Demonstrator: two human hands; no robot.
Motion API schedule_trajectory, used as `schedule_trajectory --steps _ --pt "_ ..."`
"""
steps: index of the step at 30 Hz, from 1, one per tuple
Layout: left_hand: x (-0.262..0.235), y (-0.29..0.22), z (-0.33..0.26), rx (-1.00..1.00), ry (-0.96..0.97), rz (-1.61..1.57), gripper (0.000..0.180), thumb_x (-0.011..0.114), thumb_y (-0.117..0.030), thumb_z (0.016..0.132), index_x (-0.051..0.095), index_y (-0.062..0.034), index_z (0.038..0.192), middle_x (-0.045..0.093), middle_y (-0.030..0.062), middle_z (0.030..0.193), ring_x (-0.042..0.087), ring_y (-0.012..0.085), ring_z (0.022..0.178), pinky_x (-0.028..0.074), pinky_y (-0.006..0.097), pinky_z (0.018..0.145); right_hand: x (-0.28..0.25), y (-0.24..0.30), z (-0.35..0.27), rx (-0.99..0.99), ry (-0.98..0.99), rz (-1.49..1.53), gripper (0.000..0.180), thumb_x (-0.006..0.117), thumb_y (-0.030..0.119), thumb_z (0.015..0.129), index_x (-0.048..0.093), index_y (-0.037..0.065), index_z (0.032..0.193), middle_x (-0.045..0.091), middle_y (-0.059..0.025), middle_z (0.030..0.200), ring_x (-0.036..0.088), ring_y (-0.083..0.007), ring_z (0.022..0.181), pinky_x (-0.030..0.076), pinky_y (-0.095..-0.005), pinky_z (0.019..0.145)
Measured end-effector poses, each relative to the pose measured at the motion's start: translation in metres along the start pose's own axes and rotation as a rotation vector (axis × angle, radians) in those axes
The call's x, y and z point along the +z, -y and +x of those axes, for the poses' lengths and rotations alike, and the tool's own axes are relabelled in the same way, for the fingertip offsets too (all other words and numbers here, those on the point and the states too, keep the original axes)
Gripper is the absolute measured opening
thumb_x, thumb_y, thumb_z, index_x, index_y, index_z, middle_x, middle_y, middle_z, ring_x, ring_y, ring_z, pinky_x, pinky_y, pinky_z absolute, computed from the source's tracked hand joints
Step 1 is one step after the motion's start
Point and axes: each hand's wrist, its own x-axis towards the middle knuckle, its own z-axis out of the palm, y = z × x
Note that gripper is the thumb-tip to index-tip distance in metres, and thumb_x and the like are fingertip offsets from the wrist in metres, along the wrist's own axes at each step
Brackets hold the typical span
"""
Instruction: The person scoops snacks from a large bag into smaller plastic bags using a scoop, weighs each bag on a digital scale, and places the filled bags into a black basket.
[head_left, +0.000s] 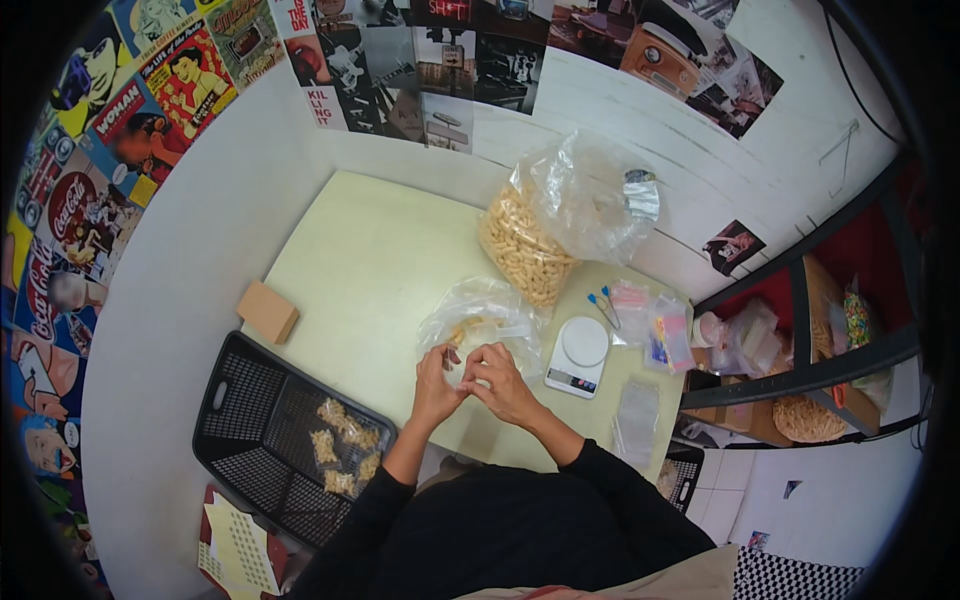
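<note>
My left hand point(435, 387) and my right hand point(503, 388) meet over the near part of the pale table point(370, 240). Both have their fingers bent and pinched, with the fingertips close together. Something pale and see-through shows between them, too small to make out. Just beyond the fingers lies an open clear plastic bag point(435, 318) with a few tan snack sticks point(475, 327) in it. Behind it stands a large clear bag of snack sticks point(525, 245), its loose top leaning right. A white kitchen scale point(583, 345) sits right of my right hand, its round plate bare.
A black crate point(240, 385) holding several small filled packets point(345, 425) stands at the left, beside a brown box point(268, 311). Blue-handled scissors point(606, 305) and flat clear bags point(637, 420) lie right. A dark shelf point(760, 393) with packages borders the table's right side.
</note>
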Motion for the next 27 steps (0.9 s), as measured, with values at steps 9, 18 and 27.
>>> schedule_trajectory --steps 9,18,27 --pt "0.0 0.031 -0.001 -0.191 -0.004 -0.186 0.055 0.082 -0.012 0.064 0.048 -0.0024 0.106 0.059 0.0096 0.093 0.057 0.0212 0.083 0.048 0.033 0.074 0.024 -0.102 0.015 0.148 -0.122 -0.601 0.009 0.058 0.012 0.08 0.064 0.007 0.084 0.058 -0.008 0.092 0.051 -0.0251 0.09 0.039 -0.0377 0.076" --pt "0.011 0.073 -0.008 -0.281 -0.057 -0.176 0.061 0.085 -0.016 0.062 0.048 -0.0007 0.109 0.053 0.0131 0.108 0.052 0.0275 0.101 0.046 0.038 0.085 0.031 -0.143 0.008 0.202 -0.038 -0.812 0.009 0.066 0.01 0.073 0.063 0.005 0.08 0.057 -0.0102 0.081 0.052 -0.0278 0.089 0.04 -0.0386 0.077" --pt "0.006 0.108 -0.02 -0.412 0.045 -0.152 0.056 0.086 -0.023 0.061 0.057 -0.012 0.108 0.033 0.0212 0.133 0.027 0.0393 0.131 0.032 0.046 0.105 -0.063 -0.096 0.005 0.627 -0.088 -0.06 0.014 0.061 0.015 0.085 0.058 0.002 0.089 0.059 -0.017 0.091 0.058 -0.0373 0.089 0.046 -0.0418 0.076"
